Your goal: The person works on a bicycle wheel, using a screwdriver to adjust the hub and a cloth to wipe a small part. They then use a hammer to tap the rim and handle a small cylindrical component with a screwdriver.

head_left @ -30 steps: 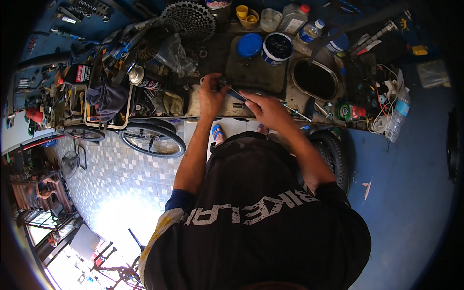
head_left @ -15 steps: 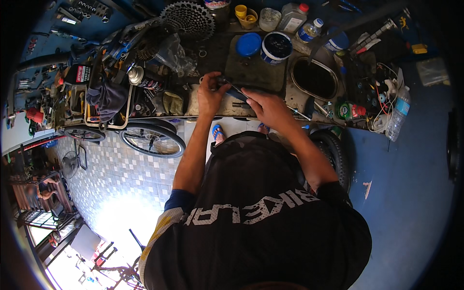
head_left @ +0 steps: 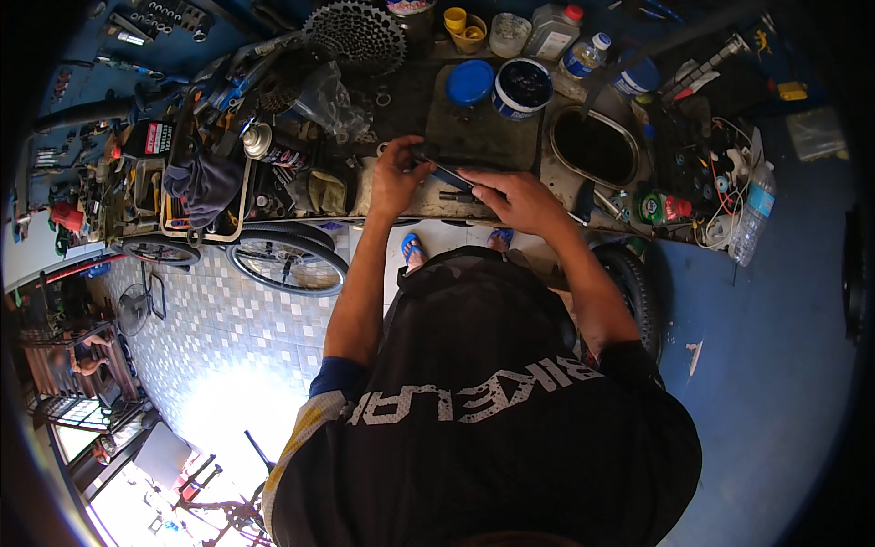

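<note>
Over the near edge of a cluttered workbench, my left hand (head_left: 396, 179) pinches a small dark part (head_left: 423, 153); its exact kind is too small to make out. My right hand (head_left: 523, 202) is closed around a slim metal rod-like tool (head_left: 453, 173), whose shaft slants up and left toward that part. The fingers and palm hide the tool's other end. Just below the shaft, small dark metal pieces (head_left: 453, 196) lie on the bench edge. Beyond both hands is a dark flat mat (head_left: 483, 137).
An open tub of dark grease (head_left: 521, 89) stands behind the mat beside a blue lid (head_left: 470, 83). An oval metal-rimmed basin (head_left: 594, 146) sits to the right. Leftward are a spray can (head_left: 259, 142), a plastic bag (head_left: 330, 105) and a large bicycle cassette (head_left: 354, 38). Wheels (head_left: 287, 262) rest below the bench.
My right hand has shifted slightly right and down, and more of the tool's shaft shows between the hands. My left hand stays nearly in place with the dark part.
</note>
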`<state>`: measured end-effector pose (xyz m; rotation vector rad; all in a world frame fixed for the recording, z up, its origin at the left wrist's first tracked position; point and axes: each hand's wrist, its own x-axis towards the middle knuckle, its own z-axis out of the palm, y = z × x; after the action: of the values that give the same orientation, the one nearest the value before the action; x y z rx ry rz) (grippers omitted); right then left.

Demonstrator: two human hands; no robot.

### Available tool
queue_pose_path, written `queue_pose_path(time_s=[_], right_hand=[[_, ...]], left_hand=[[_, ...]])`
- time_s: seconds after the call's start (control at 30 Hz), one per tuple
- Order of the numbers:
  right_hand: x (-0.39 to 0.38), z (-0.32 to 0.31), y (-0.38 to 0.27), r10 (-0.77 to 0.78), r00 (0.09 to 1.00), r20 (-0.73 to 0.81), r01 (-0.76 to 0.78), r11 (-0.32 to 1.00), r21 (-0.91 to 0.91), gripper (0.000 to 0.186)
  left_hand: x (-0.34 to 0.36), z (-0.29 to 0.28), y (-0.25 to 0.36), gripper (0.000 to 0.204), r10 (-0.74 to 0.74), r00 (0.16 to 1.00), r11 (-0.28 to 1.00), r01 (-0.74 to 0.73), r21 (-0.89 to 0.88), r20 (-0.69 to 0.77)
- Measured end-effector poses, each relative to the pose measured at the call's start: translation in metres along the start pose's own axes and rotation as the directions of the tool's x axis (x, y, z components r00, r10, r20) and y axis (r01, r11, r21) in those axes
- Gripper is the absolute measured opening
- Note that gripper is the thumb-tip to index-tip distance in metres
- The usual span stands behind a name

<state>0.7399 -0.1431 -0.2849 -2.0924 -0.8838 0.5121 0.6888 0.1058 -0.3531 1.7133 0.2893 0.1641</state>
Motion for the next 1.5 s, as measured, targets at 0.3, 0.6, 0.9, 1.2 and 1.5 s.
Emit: queue_pose_path(time_s=[0.3,0.6,0.9,1.2,1.5], right_hand=[[-0.002,-0.004,-0.006,0.024,1.0,-0.014,-0.023,0.999,0.036,0.037],[0.002,0.002,-0.005,0.057,0.998,0.015,-0.058,0.997,0.044,0.037],[0.0,0.006,-0.024,0.129,0.992,0.005,-0.129,0.992,-0.003,0.037],[0.001,0.008,-0.013,0.18,0.983,0.024,-0.18,0.984,0.011,0.037],[0.0,0.017,-0.009,0.097,0.994,-0.042,-0.098,0.995,-0.02,0.037]], left_hand=[[0.001,0.003,0.005,0.054,0.097,0.988,0.947,-0.055,0.315,-0.121],[-0.003,0.008,0.015,0.053,0.131,0.974,0.93,-0.057,0.363,-0.184],[-0.006,0.014,0.006,0.053,0.137,0.965,0.937,-0.053,0.347,-0.223],[-0.003,0.013,0.011,0.053,0.13,0.968,0.931,-0.045,0.362,-0.214],[-0.002,0.011,0.009,0.053,0.14,0.967,0.936,-0.058,0.347,-0.215]])
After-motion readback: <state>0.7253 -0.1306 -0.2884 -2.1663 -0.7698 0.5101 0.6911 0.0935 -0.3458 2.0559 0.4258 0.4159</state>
